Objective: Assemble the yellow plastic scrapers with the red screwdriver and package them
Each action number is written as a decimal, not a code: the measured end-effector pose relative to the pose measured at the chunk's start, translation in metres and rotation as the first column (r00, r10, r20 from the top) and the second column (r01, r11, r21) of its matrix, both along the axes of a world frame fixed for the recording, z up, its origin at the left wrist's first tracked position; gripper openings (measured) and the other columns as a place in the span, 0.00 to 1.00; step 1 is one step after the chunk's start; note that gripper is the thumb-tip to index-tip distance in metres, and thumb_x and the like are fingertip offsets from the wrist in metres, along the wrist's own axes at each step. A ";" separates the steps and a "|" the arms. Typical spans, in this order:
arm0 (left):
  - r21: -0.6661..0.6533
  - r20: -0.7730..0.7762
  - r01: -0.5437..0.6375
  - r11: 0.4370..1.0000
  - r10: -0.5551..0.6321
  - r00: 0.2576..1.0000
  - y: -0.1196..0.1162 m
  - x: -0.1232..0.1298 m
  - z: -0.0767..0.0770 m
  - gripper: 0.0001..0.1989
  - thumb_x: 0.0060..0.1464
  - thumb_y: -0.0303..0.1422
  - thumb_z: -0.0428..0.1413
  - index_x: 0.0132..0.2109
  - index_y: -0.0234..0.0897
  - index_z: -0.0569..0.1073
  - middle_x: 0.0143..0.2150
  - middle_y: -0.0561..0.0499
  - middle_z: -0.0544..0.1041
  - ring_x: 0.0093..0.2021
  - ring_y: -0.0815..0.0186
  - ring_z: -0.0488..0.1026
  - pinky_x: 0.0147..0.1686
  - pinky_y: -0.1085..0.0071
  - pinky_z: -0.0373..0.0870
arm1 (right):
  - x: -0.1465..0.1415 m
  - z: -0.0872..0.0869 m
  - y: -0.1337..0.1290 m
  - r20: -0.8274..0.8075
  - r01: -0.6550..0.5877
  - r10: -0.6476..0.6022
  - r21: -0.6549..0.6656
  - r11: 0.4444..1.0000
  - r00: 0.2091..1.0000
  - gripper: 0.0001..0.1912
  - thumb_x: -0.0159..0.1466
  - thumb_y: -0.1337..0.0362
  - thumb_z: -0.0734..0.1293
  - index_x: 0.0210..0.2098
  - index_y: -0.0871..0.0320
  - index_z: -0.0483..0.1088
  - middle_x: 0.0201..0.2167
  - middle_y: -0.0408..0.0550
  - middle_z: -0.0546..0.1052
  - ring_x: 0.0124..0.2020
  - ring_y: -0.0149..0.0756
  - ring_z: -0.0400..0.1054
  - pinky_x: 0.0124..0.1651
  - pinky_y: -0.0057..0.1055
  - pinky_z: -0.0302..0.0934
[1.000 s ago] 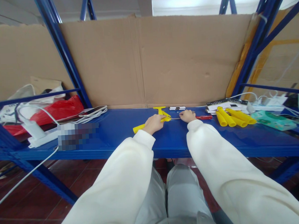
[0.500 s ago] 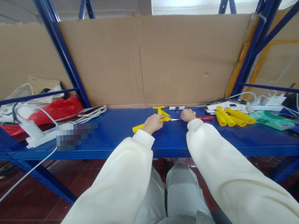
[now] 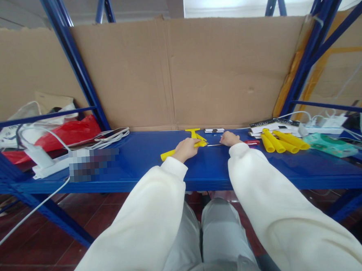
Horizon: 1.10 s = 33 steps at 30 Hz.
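Note:
My left hand is wrapped round a yellow tool with a tube-like handle, its head pointing right. Just right of it, my right hand is closed, with its fingers pinched; what they hold, if anything, is too small to make out. A screwdriver with a red handle lies under or behind my right hand, its metal shaft reaching left to the yellow tool's head. Behind my left hand is a yellow T-shaped piece. A small white and black item sits near the cardboard.
Several yellow tubes lie at the right beside a green packet and white papers. A power strip, a phone with cables and a red bag are at the left. Cardboard stands behind the blue shelf.
My right hand has shifted slightly right, away from the yellow tool's head. My left hand has stayed in place round the yellow tool.

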<state>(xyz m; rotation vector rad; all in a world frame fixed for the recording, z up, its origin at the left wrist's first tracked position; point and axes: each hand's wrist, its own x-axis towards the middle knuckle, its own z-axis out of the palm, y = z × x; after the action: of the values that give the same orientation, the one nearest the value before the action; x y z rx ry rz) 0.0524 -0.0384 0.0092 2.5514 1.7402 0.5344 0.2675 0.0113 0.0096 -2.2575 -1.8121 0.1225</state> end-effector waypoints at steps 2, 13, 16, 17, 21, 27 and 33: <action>-0.003 0.006 -0.004 1.000 0.004 1.000 -0.001 0.000 0.001 0.21 0.61 0.37 0.55 0.61 0.51 0.73 0.58 0.50 0.77 0.57 0.57 0.75 0.55 0.67 0.69 | 0.001 0.000 -0.001 -0.004 -0.019 0.019 0.000 1.000 1.000 0.09 0.61 0.68 0.67 0.41 0.59 0.76 0.48 0.58 0.79 0.56 0.48 0.70 0.59 0.46 0.57; -0.006 -0.004 0.020 1.000 -0.020 1.000 -0.004 0.001 0.003 0.22 0.60 0.33 0.54 0.60 0.50 0.74 0.58 0.50 0.77 0.57 0.57 0.74 0.56 0.67 0.69 | -0.002 -0.002 -0.005 0.084 -0.083 0.081 0.028 0.996 0.993 0.12 0.64 0.72 0.61 0.39 0.59 0.76 0.47 0.57 0.80 0.55 0.46 0.71 0.60 0.42 0.59; -0.007 -0.002 0.019 1.000 -0.019 1.000 -0.003 0.001 0.003 0.21 0.61 0.33 0.54 0.60 0.49 0.74 0.58 0.50 0.77 0.57 0.57 0.74 0.55 0.67 0.69 | -0.002 0.000 -0.006 0.061 -0.062 0.060 0.026 0.998 0.996 0.11 0.63 0.72 0.63 0.39 0.58 0.77 0.46 0.56 0.80 0.54 0.46 0.72 0.58 0.41 0.61; -0.007 -0.003 0.021 1.000 -0.021 1.000 -0.003 0.001 0.002 0.21 0.61 0.34 0.54 0.60 0.49 0.74 0.58 0.49 0.77 0.57 0.57 0.75 0.55 0.66 0.69 | -0.002 0.000 -0.006 0.053 -0.063 0.062 0.021 0.998 0.997 0.10 0.62 0.71 0.65 0.39 0.58 0.78 0.45 0.55 0.81 0.53 0.45 0.73 0.57 0.39 0.63; -0.003 -0.011 0.032 0.999 -0.032 0.999 -0.003 0.000 0.002 0.21 0.61 0.34 0.54 0.60 0.49 0.74 0.58 0.49 0.77 0.57 0.56 0.74 0.55 0.65 0.69 | 0.000 0.001 -0.004 0.035 -0.111 0.111 0.013 0.994 0.993 0.07 0.60 0.71 0.69 0.37 0.58 0.79 0.41 0.55 0.82 0.50 0.45 0.75 0.54 0.35 0.65; -0.003 -0.005 0.022 1.000 -0.022 1.000 -0.004 0.000 0.003 0.21 0.61 0.36 0.54 0.60 0.49 0.74 0.58 0.49 0.77 0.57 0.56 0.74 0.55 0.66 0.69 | 0.000 -0.002 0.000 0.033 -0.115 0.114 0.029 0.993 0.993 0.13 0.59 0.77 0.64 0.38 0.63 0.79 0.40 0.59 0.82 0.48 0.45 0.76 0.51 0.33 0.65; -0.008 0.024 0.022 1.000 -0.022 0.999 -0.004 0.001 0.002 0.21 0.61 0.36 0.55 0.60 0.49 0.74 0.58 0.49 0.77 0.57 0.55 0.74 0.55 0.66 0.69 | 0.004 -0.009 0.005 -0.016 -0.168 0.172 0.154 0.974 0.985 0.11 0.58 0.76 0.66 0.33 0.60 0.79 0.37 0.55 0.82 0.45 0.43 0.77 0.48 0.28 0.65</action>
<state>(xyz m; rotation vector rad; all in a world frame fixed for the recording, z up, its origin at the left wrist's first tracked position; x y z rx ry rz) 0.0531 -0.0421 0.0116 2.5446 1.7011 0.5537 0.2718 0.0167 0.0006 -1.9865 -1.9275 0.0446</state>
